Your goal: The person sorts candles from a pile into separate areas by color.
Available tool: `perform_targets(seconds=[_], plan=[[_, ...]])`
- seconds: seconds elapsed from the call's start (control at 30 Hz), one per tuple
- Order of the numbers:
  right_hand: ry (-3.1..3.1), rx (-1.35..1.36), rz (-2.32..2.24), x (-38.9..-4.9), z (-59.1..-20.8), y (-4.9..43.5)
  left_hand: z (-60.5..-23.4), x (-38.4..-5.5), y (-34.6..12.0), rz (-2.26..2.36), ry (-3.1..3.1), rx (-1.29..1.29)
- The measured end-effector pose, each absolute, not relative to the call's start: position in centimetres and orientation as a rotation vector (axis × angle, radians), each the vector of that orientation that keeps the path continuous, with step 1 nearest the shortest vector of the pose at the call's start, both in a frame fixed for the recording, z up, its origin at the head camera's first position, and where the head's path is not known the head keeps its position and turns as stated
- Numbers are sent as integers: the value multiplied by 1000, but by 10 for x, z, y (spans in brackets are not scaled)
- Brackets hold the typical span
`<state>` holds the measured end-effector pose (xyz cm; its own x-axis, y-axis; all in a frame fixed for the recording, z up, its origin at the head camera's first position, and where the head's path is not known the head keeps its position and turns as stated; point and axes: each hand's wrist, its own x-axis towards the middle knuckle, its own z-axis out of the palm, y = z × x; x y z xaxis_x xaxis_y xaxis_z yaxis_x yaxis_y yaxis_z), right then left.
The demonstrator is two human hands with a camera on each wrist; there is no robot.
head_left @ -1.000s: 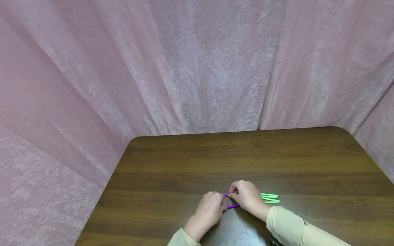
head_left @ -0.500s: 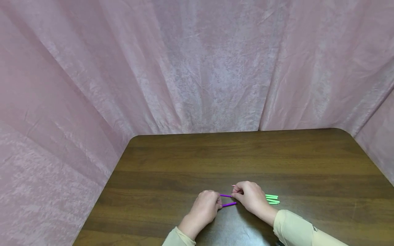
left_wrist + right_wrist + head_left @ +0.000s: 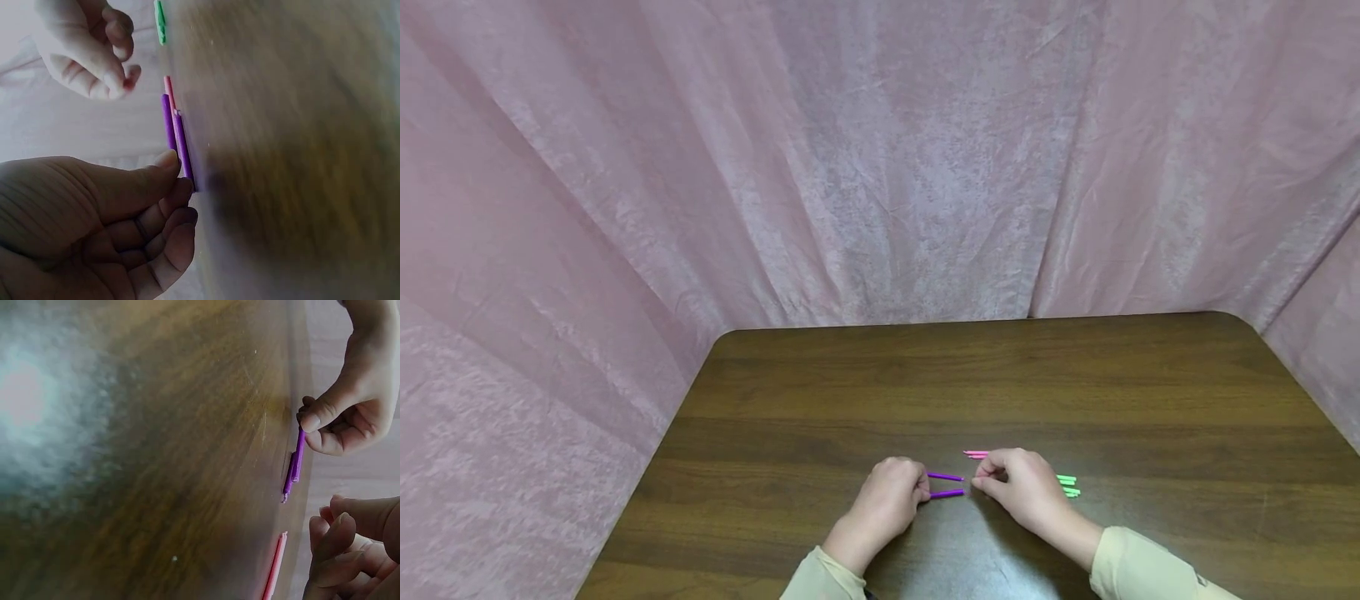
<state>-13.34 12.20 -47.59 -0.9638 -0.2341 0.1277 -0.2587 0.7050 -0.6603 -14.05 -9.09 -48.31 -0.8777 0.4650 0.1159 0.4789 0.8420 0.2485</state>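
Observation:
In the head view my left hand (image 3: 889, 496) is at the table's front middle. Its thumb and fingertips pinch the nearer purple stick (image 3: 947, 494). Roughly alongside lies a second thin purple stick (image 3: 946, 477); its left end is hidden by the fingers. To their right hovers my right hand (image 3: 1017, 490), fingers loosely bent with nothing between them, as the right wrist view also shows. Just beyond its fingers are pink sticks (image 3: 976, 453), partly covered by that hand. Green sticks (image 3: 1067, 479) stick out on its other side.
The wood-grain table (image 3: 820, 392) stretches away to a far edge with rounded corners. Pink velvet curtains (image 3: 910, 167) hang behind it and along both sides. Light glares off the tabletop in front of the hands.
My right hand has let go of the far purple stick and moved right, uncovering the pink sticks and hiding more of the green ones. My left hand has shifted left with the near purple stick.

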Motion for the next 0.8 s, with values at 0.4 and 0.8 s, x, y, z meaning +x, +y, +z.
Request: perform_targets(seconds=[0.4, 0.8], plan=[[-2862, 377, 1310, -118, -473, 138, -481, -147, -95, -423, -2982, -787], [-2879, 301, 1398, -108, -473, 151, -482, -154, -96, -401, -2992, -804]])
